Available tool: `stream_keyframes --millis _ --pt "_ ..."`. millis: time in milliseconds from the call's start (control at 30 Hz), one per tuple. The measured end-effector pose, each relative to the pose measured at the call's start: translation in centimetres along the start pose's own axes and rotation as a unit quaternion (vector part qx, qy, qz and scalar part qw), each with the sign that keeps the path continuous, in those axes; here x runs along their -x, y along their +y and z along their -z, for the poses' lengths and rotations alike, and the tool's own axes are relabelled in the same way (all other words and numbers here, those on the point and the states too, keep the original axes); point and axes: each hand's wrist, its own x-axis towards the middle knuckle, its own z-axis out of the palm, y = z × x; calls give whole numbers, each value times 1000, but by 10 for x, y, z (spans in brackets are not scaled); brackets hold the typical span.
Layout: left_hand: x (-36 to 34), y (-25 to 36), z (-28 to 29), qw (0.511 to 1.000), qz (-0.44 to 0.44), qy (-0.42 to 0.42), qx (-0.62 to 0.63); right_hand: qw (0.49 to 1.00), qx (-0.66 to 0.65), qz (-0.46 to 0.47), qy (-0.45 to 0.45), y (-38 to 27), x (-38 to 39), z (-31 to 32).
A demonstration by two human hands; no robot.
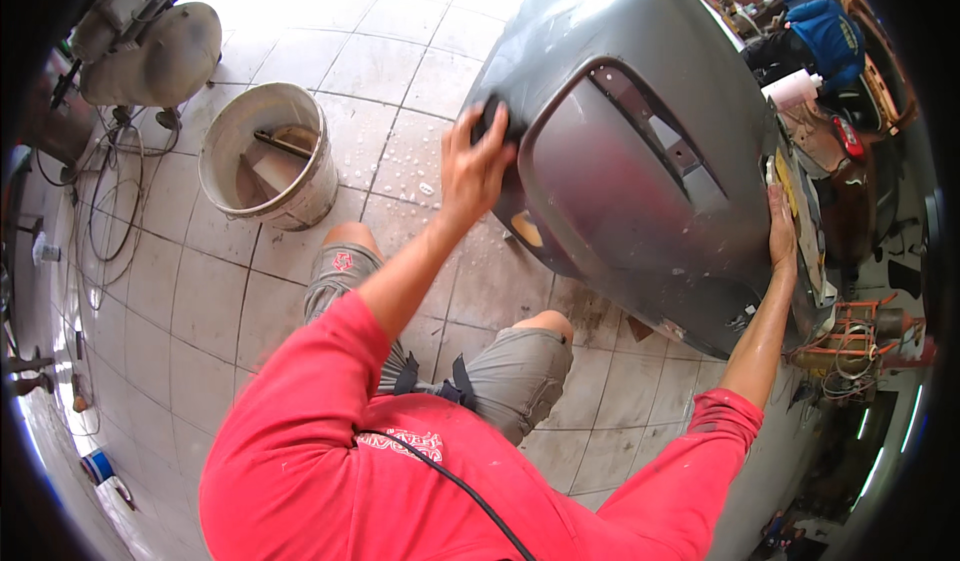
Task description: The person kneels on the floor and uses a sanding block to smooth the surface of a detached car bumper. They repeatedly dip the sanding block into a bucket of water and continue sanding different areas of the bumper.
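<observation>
A large grey car bumper with a reddish patch and a recessed slot stands tilted in front of me. My left hand is closed round a dark pad, blurred by motion, and presses it to the bumper's left edge. What kind of pad it is, I cannot make out. On the far right side, my right hand grips the bumper's edge; its fingertips are partly hidden there. White drops and suds dot the floor beside my left hand.
A dirty white bucket with murky water and a stick-like tool stands on the tiled floor. Behind it are a tank on wheels and loose hoses. Cluttered shop items, including a white bottle and an orange frame, fill the right side.
</observation>
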Motion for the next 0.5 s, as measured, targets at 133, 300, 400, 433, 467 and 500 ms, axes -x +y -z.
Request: stream_keyframes --millis 133,300,400,433,467,500 --pt "43 -4 9 999 20 -16 40 999 -32 -8 -13 3 -5 -1" --pt "-51 -6 -15 989 116 22 85 984 -151 -54 -71 16 -10 2" --pt "29 1 -6 997 60 19 44 988 -144 -53 -28 16 -5 3" --pt "46 7 3 998 55 5 37 989 -140 -46 -10 18 -4 1" --pt "45 1 2 998 48 4 48 988 -148 -47 -2 20 -3 1" --pt "41 -8 -2 997 41 3 59 987 -155 -48 7 22 -2 0"
